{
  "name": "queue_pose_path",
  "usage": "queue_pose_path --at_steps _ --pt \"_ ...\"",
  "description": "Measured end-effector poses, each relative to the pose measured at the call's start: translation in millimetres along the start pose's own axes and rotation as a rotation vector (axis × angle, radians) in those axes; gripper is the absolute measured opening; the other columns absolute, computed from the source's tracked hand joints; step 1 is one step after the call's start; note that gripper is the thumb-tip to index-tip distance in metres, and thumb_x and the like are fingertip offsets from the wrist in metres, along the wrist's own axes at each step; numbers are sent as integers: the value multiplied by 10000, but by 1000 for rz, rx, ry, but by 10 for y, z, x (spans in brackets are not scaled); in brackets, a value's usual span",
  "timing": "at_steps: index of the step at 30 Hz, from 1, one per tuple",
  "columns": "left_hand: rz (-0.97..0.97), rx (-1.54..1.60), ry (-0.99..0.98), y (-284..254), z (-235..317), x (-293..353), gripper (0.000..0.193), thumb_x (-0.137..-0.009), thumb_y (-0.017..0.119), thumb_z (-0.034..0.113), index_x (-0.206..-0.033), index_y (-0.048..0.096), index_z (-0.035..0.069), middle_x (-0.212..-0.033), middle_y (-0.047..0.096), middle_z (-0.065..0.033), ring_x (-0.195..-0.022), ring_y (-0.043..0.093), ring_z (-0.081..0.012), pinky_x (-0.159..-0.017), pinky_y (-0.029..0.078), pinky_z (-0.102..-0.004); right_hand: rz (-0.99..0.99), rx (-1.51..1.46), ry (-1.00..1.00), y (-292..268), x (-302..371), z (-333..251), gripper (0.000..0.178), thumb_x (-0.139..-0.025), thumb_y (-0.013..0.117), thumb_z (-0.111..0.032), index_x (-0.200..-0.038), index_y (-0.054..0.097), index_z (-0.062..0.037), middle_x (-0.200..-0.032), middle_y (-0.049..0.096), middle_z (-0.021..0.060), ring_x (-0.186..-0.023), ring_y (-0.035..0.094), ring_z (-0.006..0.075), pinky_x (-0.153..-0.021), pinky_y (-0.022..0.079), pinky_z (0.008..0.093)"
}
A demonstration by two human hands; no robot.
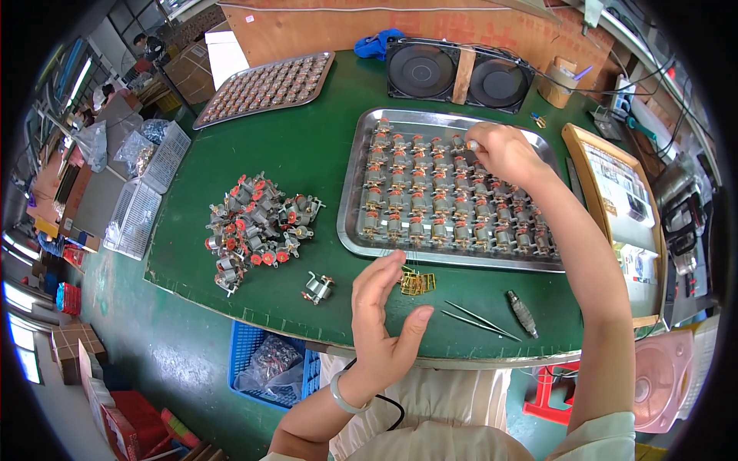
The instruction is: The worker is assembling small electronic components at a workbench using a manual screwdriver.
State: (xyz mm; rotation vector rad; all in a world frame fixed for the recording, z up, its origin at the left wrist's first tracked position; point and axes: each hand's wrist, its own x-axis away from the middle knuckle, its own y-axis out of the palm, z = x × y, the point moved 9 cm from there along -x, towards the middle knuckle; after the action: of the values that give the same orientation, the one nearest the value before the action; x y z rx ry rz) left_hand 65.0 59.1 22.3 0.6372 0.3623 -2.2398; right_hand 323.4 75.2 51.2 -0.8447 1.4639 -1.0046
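Observation:
My right hand (503, 150) reaches over the far right of the metal tray (354, 165). Its fingers are pinched together at the back row; what they hold is hidden. Upright rows of small grey metal components with red-orange parts (417, 201) fill much of the tray. My left hand (380, 319) is raised near the bench's front edge, fingers stretched and thumb apart, holding nothing. Just beyond its thumb lies a little cluster of brass-coloured wire frames (417, 282). A single loose component (318, 289) lies left of that hand, in front of a heaped pile of similar components (257, 223).
Tweezers (480, 320) and a grey cylindrical tool (522, 313) lie at the front right. Behind the tray stand two black round-coned units (423, 69). Another filled tray (269, 86) sits back left. A wood-framed board (615, 207) borders the right; a blue crate (246, 357) stands below.

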Motion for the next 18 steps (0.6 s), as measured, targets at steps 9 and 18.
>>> queue_pose_path --at_steps 9,18 --pt "-6 -150 111 -97 185 -39 316 -764 599 52 -1058 496 1 -1091 528 -169 -1005 509 -310 -879 391 -393 -42 -93 73 -68 1 58 248 -695 560 -32 -939 604 -45 -891 606 140 -824 574 314 -720 460 383" --pt "-359 -914 -105 -645 110 -141 472 -689 555 -76 -1146 494 24 -1080 524 -142 -982 483 -309 -852 403 -350 -74 -245 76 -536 148 -601 295 -639 559 14 -929 601 -17 -805 599 166 -759 594 293 -672 471 377"
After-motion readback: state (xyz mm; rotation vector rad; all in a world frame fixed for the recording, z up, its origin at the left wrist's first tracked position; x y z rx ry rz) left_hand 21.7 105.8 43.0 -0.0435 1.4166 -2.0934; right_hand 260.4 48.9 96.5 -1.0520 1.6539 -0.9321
